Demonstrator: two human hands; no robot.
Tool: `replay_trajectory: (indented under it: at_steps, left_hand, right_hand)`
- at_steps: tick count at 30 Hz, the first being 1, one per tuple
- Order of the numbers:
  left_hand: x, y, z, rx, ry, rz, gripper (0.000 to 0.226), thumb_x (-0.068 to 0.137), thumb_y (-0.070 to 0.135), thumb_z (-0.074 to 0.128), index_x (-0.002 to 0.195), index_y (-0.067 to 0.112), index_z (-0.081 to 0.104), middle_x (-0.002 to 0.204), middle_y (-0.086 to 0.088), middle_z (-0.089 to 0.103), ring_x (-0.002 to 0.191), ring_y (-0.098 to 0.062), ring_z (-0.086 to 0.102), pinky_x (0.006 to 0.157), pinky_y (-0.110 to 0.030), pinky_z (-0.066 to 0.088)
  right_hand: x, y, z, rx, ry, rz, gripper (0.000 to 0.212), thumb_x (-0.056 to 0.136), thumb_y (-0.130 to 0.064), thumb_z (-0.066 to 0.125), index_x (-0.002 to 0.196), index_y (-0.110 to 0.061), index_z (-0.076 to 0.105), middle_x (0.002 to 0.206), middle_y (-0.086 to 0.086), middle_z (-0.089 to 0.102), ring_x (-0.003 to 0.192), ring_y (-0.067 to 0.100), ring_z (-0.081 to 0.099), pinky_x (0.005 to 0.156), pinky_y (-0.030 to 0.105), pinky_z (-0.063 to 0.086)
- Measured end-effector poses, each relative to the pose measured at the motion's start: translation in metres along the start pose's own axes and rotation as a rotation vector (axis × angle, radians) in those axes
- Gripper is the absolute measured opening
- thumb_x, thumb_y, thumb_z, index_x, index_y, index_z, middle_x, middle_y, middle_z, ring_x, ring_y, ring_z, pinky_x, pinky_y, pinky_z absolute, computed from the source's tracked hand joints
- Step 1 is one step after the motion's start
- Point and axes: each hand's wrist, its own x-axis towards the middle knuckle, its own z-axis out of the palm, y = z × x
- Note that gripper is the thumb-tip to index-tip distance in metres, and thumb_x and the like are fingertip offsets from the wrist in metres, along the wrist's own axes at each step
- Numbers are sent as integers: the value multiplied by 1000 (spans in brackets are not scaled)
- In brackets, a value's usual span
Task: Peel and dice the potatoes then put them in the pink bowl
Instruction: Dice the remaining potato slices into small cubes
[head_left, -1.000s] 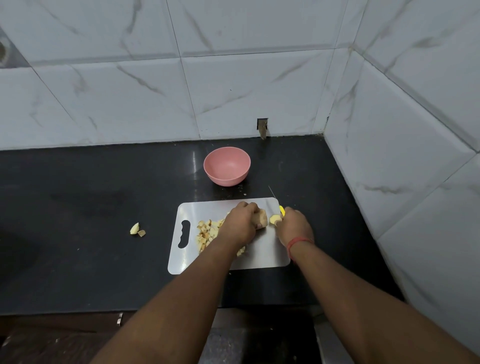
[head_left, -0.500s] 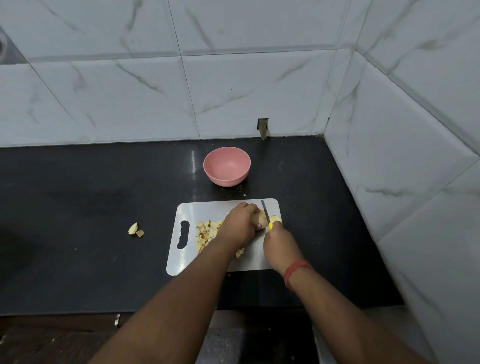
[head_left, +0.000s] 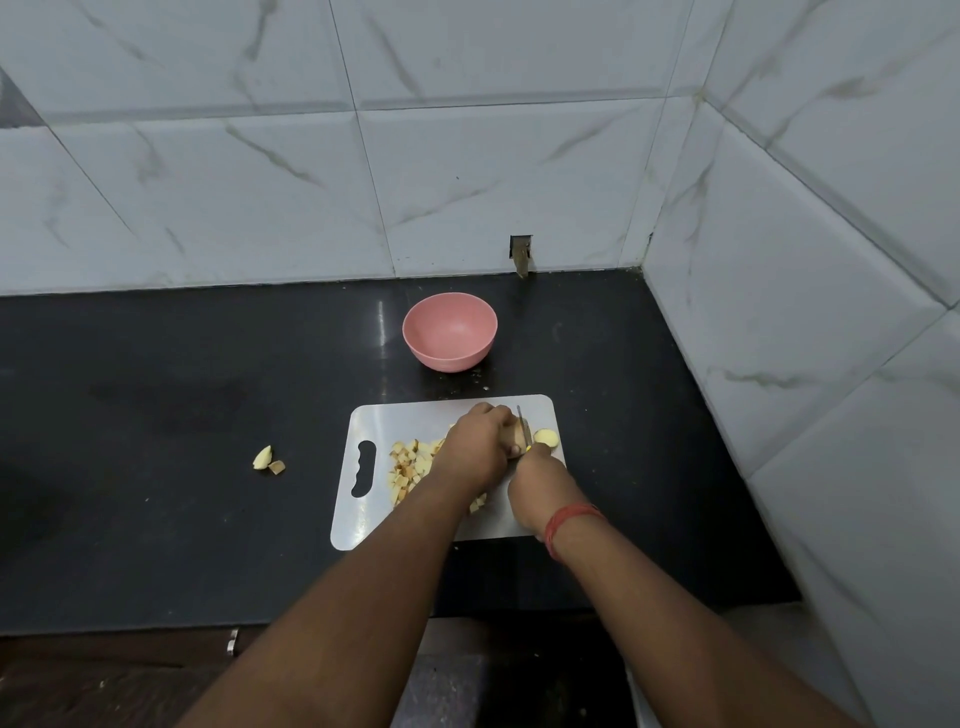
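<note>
On the white cutting board (head_left: 447, 413) my left hand (head_left: 475, 447) grips a potato (head_left: 513, 436), mostly hidden under the fingers. My right hand (head_left: 537, 486) holds a knife (head_left: 523, 427) with a yellow handle; its blade stands against the potato's right end. A cut slice (head_left: 546, 438) lies just right of the blade. A pile of diced potato (head_left: 410, 465) lies on the board left of my left hand. The pink bowl (head_left: 450, 331) stands empty behind the board.
Two potato scraps (head_left: 267, 460) lie on the black counter (head_left: 156, 415) left of the board. Tiled walls close in at the back and right. A small metal fitting (head_left: 521, 254) sticks out of the back wall. The counter's front edge runs below my forearms.
My right hand came in from the right of the board to the potato, and the knife blade now stands against the potato beside a cut slice. My left hand stayed put.
</note>
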Motion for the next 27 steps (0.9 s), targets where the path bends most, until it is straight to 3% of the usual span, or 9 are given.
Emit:
replay_trajectory:
  at_steps: [3,6,8,12,15,17,21,24,27]
  left_hand:
    - [-1,-1,0,-3,15,14,44,88,17,72,131,16,59,124,-4,55,108,-24,56,92,-34,50]
    - [-4,-1,0,2,29,44,42,87,15,71,128,13,61,124,-6,56,107,-26,58,91,-35,50]
    - [-6,-1,1,3,33,56,42,84,14,73,125,13,62,123,-7,57,106,-27,58,90,-35,51]
    - [-6,-1,1,1,40,63,44,82,12,74,125,13,62,122,-7,58,106,-27,59,88,-34,50]
    - [-5,-1,2,2,32,45,46,85,13,72,129,14,60,127,-6,56,110,-26,57,94,-34,49]
    - [-4,-1,1,-11,28,23,46,86,15,71,130,15,60,128,-5,55,111,-26,56,95,-34,49]
    - [-2,-1,2,-28,11,7,44,87,16,70,130,15,60,125,-6,55,111,-27,56,90,-33,47]
    - [-1,-3,3,-48,1,-21,43,89,17,70,131,17,59,124,-5,54,111,-26,55,89,-32,46]
    - [0,-4,4,-60,-14,-39,44,91,16,68,133,17,57,128,-5,52,112,-25,54,92,-33,47]
  right_hand:
    - [4,-3,-2,-40,-40,-28,32,96,-12,43,125,-1,50,114,17,58,90,28,52,73,31,38]
    - [11,-8,-13,-140,-179,13,20,97,-5,43,112,-3,55,78,8,48,64,19,42,55,25,35]
    - [12,-14,-26,-175,-257,76,14,95,2,45,100,0,57,69,8,43,56,17,40,48,23,31]
    - [17,-15,-26,-174,-287,37,30,95,1,49,123,5,60,80,13,58,69,24,56,52,22,34]
    - [19,-2,-10,-104,-186,-7,33,96,-11,48,128,-3,55,115,18,61,105,34,60,79,33,47]
    - [12,6,2,-88,-168,21,34,96,-13,47,128,-4,53,124,18,58,113,35,57,80,33,45]
    - [-8,25,14,-79,-200,53,34,96,-11,44,130,-4,47,122,19,57,84,23,49,56,22,31]
    - [-24,36,15,-119,-218,38,33,97,-11,40,129,-7,44,104,14,51,60,12,33,53,20,26]
    - [-35,42,16,-113,-193,58,30,97,-10,38,127,-7,46,93,7,45,59,9,29,51,19,27]
